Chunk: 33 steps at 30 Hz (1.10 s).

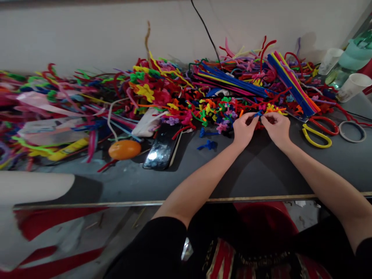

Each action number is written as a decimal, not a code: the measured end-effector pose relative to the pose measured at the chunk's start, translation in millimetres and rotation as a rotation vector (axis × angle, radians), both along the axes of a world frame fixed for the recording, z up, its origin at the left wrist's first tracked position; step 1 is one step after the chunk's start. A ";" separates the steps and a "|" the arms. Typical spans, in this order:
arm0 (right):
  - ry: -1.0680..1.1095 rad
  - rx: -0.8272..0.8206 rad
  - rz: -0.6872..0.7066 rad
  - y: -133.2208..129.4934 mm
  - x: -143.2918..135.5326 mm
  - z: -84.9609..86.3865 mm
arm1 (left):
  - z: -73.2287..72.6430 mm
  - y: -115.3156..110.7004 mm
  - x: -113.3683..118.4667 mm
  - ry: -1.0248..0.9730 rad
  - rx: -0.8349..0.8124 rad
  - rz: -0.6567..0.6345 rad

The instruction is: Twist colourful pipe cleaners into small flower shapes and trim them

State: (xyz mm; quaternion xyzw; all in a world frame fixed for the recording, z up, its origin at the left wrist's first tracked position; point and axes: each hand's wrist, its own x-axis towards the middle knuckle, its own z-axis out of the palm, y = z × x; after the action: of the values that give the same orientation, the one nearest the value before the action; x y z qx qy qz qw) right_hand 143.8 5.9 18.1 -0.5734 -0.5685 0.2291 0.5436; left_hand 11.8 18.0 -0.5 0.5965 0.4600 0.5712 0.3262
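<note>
Between the fingertips of my left hand [244,127] and my right hand [276,126] is a small blue pipe cleaner piece [258,114]. Both hands are closed in a pinch on it, above the front of the heap. Part of the piece is hidden by the fingers. Two more blue pipe cleaner shapes lie left of my left hand, one nearer [208,145] and one farther [207,132]. Small pipe cleaner flowers [223,127] in several colours sit just beyond the hands.
Scissors with red and yellow handles [316,136] and a grey ring [352,131] lie at right. Straight pipe cleaners [295,85] rest on the heap. Paper cups [355,86] and a bottle [353,54] stand far right. A phone [160,149] and an orange [124,150] lie left.
</note>
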 end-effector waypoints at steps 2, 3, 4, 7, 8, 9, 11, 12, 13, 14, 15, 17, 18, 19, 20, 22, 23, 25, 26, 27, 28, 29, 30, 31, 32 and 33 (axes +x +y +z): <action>0.015 -0.001 0.005 -3.3 -0.3 1.5 | 0.9 -1.3 0.5 0.018 0.009 0.012; 0.021 -0.007 0.011 -4.6 0.0 2.2 | 1.4 -1.9 1.0 0.022 0.014 0.018; 0.025 -0.012 0.016 -5.5 0.5 2.8 | 2.0 -2.6 1.5 0.024 0.021 0.022; 0.025 0.000 0.020 -6.8 1.8 4.2 | 3.5 -5.0 2.9 0.015 0.051 0.023; 0.024 0.013 0.016 -6.9 1.9 4.5 | 3.9 -5.8 3.2 0.007 0.061 0.021; 0.025 0.024 0.011 -6.7 1.8 4.5 | 4.2 -6.6 3.4 -0.002 0.069 0.020; 0.041 0.026 0.011 -6.1 1.5 4.3 | 4.4 -7.7 3.7 -0.015 0.072 0.022; 0.055 0.019 0.017 -5.7 1.4 4.0 | 4.3 -7.9 3.7 -0.022 0.066 0.027; 0.077 0.006 0.032 -5.2 1.3 3.8 | 3.9 -7.8 3.6 -0.027 0.054 0.034; 0.105 -0.012 0.056 -4.8 1.3 3.6 | 3.4 -7.3 3.4 -0.033 0.039 0.043; 0.136 -0.034 0.089 -4.2 1.3 3.6 | 2.6 -6.5 3.1 -0.042 0.021 0.051; 0.199 -0.077 0.162 -2.9 1.6 4.4 | 0.4 -3.8 2.4 -0.068 -0.013 0.060; 0.229 -0.101 0.201 -2.1 1.8 5.2 | -0.9 -2.0 1.9 -0.086 -0.030 0.054; 0.260 -0.130 0.238 -1.3 2.3 6.2 | -2.4 -0.1 1.4 -0.111 -0.045 0.039; 0.295 -0.168 0.272 -0.3 3.1 7.4 | -3.8 1.7 1.0 -0.143 -0.059 0.015; 0.375 -0.271 0.335 1.7 5.3 9.9 | -6.2 5.0 0.4 -0.211 -0.083 -0.053; 0.412 -0.327 0.362 2.5 6.7 11.0 | -7.1 6.1 0.3 -0.242 -0.091 -0.087; 0.461 -0.398 0.402 3.9 9.4 12.5 | -7.7 7.2 0.5 -0.287 -0.102 -0.127; 0.469 -0.405 0.416 4.4 10.5 12.7 | -7.6 7.2 0.7 -0.300 -0.106 -0.137; 0.470 -0.394 0.421 5.0 11.4 12.3 | -7.2 7.0 0.8 -0.308 -0.110 -0.141; 0.470 -0.365 0.416 5.7 12.0 11.5 | -6.6 6.7 1.0 -0.311 -0.115 -0.142; 0.469 -0.322 0.404 6.6 12.4 10.3 | -6.0 6.3 1.2 -0.309 -0.119 -0.139; 0.463 -0.267 0.384 7.8 12.7 8.6 | -5.4 5.9 1.3 -0.304 -0.123 -0.135; 0.447 -0.204 0.355 9.1 13.0 6.6 | -4.9 5.7 1.5 -0.299 -0.125 -0.129; 0.421 -0.141 0.318 10.5 13.5 4.6 | -4.5 5.5 1.7 -0.298 -0.126 -0.118; 0.385 -0.082 0.281 11.8 14.2 2.6 | -4.2 5.5 2.0 -0.297 -0.127 -0.109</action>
State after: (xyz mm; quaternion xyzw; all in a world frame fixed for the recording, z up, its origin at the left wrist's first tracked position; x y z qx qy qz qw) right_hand 158.0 17.6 20.7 -0.4561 -0.5185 0.4305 0.5811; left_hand 13.8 23.4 -4.7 0.5079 0.4089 0.6042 0.4581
